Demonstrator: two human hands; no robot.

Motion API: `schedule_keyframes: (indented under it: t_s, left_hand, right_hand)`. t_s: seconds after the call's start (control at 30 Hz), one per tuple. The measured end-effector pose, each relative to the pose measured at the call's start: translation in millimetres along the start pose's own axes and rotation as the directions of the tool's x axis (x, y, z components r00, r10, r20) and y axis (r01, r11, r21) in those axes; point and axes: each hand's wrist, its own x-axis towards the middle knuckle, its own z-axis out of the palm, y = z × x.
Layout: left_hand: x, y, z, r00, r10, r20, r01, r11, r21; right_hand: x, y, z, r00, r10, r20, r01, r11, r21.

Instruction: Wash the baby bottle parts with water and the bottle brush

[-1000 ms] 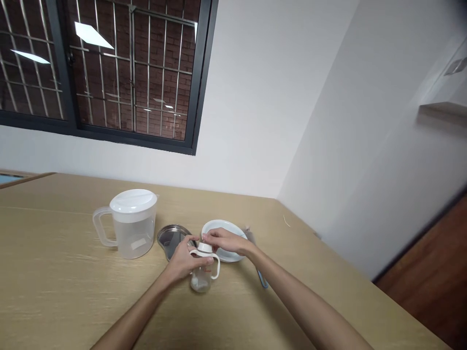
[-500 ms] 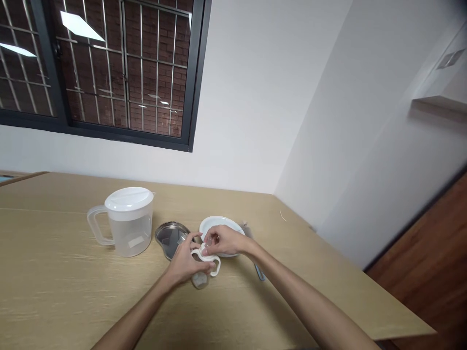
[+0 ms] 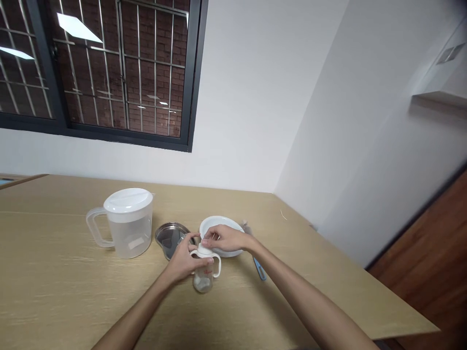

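Compared with half a second ago, the two-handled baby bottle (image 3: 203, 281) stands more upright, its red print now showing below the left thumb. Its long axis is nearly vertical, white cap (image 3: 205, 250) up, one handle turned toward the right edge of the table (image 3: 65, 291); it is well in from the far edge. The left hand (image 3: 184, 260) curls around its collar; the right hand (image 3: 228, 239) has its fingers narrowed on the cap. Something whitish (I cannot tell what) shows low inside the bottle. The translucent jug (image 3: 131, 223) is lidded; the white dish (image 3: 219, 219) lies partly behind the right hand.
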Motion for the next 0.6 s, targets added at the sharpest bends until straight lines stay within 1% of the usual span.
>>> schedule_keyframes:
  t_s: [0.17, 0.23, 0.3, 0.4, 0.5, 0.6]
  left_hand:
    - [-0.2, -2.1, 1.4, 0.999, -0.029, 0.02, 0.03, 0.998, -0.062]
    - [-0.9, -2.1, 3.0, 1.0, -0.008, 0.008, 0.009, 0.999, -0.053]
    - [-1.8, -1.5, 4.4, 0.999, 0.038, -0.012, -0.038, 0.999, 0.01]
    - [-2.7, -1.0, 5.5, 0.995, 0.099, -0.027, -0.094, 0.986, 0.141]
    - [-2.5, -3.1, 5.8, 0.992, 0.128, -0.021, -0.12, 0.969, 0.216]
    - [-2.2, -7.1, 5.4, 0.991, 0.132, -0.023, -0.122, 0.958, 0.259]
  right_hand:
    - [-4.7, -1.2, 3.1, 0.999, 0.046, 0.024, -0.047, 0.998, 0.047]
    - [-8.4, -3.2, 4.7, 0.998, 0.063, 0.007, -0.064, 0.997, 0.041]
    - [-12.6, -5.9, 6.4, 0.997, 0.07, -0.023, -0.069, 0.997, 0.021]
    - [-17.6, -10.0, 8.8, 0.997, 0.046, -0.063, -0.047, 0.999, -0.015]
    - [-18.7, -12.7, 11.3, 0.995, 0.041, -0.091, -0.045, 0.998, -0.044]
    - [-16.5, -13.2, 15.2, 0.994, 0.049, -0.1, -0.055, 0.997, -0.06]
